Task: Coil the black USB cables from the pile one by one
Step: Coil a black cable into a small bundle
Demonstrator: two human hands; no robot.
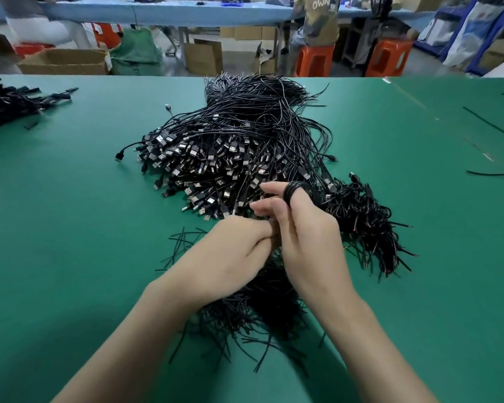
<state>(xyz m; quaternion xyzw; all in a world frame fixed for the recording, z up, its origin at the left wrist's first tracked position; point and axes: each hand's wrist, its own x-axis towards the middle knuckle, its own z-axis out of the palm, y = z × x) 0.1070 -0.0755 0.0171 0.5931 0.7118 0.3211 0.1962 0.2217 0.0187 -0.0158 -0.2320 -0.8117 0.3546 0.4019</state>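
A big pile of black USB cables [245,146] lies on the green table [70,213], plugs fanned toward me. My right hand [306,237] is raised in front of the pile with a black cable [296,191] wound in several turns around its thumb. My left hand [230,251] meets the right one at the fingers, which curl in against the right palm; what they pinch is hidden. Under both hands lies a heap of loose black cable ends [262,303].
A bunch of coiled cables [364,219] sits right of my hands. More black cables [9,103] lie at the far left edge, stray strands [489,126] at the right. Beyond the table are cardboard boxes, orange stools [314,59] and a standing person [320,18].
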